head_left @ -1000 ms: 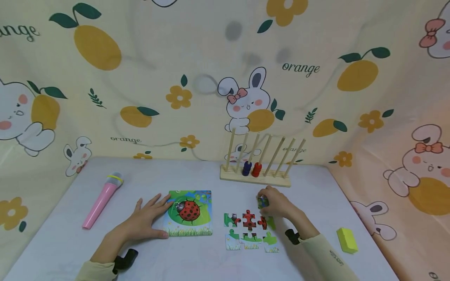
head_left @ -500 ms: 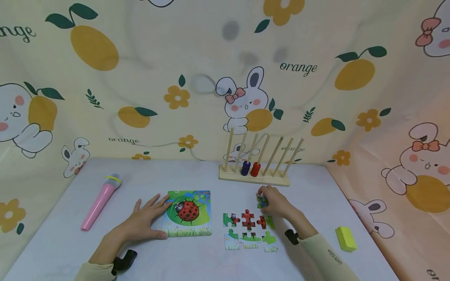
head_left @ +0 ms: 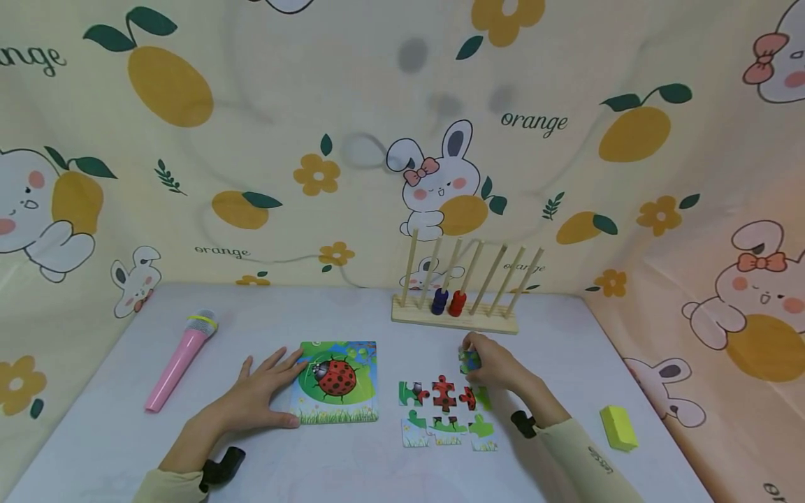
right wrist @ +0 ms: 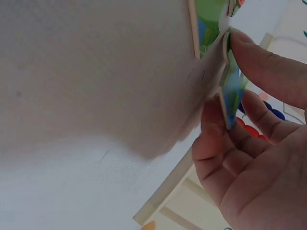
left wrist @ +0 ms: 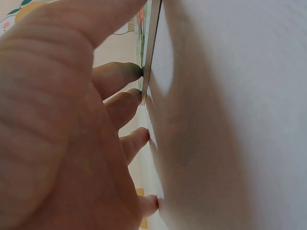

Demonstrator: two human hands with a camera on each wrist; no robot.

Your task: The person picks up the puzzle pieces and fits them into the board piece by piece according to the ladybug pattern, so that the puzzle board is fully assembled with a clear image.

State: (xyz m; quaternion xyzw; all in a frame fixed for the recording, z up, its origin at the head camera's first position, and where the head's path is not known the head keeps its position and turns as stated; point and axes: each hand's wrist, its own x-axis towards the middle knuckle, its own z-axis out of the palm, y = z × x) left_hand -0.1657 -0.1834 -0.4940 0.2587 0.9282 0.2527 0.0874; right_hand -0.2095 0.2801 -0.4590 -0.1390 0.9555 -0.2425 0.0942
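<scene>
A square ladybug picture board lies on the white table. My left hand rests at its left side with spread fingers, thumb near the lower left corner. In the left wrist view, some fingertips touch the board's edge and others the table. To the right, my right hand pinches a green and blue jigsaw piece between thumb and fingers, slightly tilted off the table. Just below it lie several jigsaw pieces, set slightly apart in rows, including a red ladybug-body piece and a grass piece.
Behind the pieces stands a wooden peg rack with blue beads and red beads. At the left lies a pink toy microphone. A yellow-green block sits at the right. A patterned cloth hangs behind the table.
The view shifts slightly. My right hand's fingers move a little around the jigsaw piece, while my left hand stays in place by the board.
</scene>
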